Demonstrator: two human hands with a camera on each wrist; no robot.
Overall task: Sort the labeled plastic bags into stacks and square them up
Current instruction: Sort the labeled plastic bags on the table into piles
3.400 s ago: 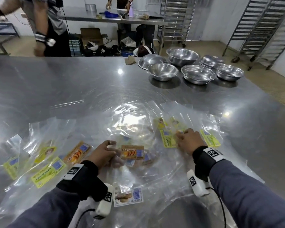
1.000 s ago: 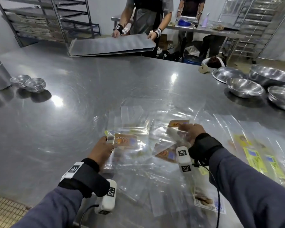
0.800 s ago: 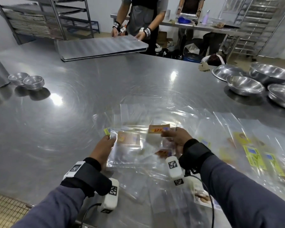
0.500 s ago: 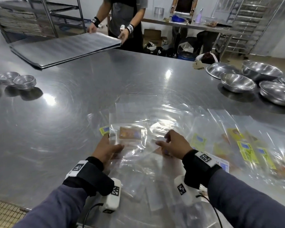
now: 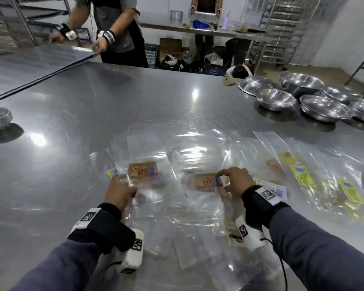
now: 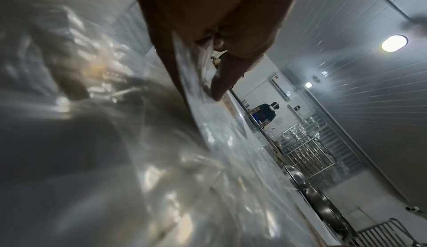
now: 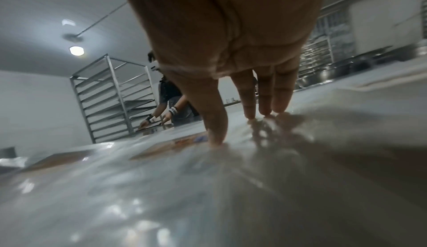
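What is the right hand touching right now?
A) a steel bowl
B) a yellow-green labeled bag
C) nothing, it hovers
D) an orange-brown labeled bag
D: in the head view the right hand has its fingertips down on the orange-brown labeled bag lying on the table; the right wrist view shows straight fingers pressing on the plastic beside that label, while the yellow-green bags lie further right, untouched.
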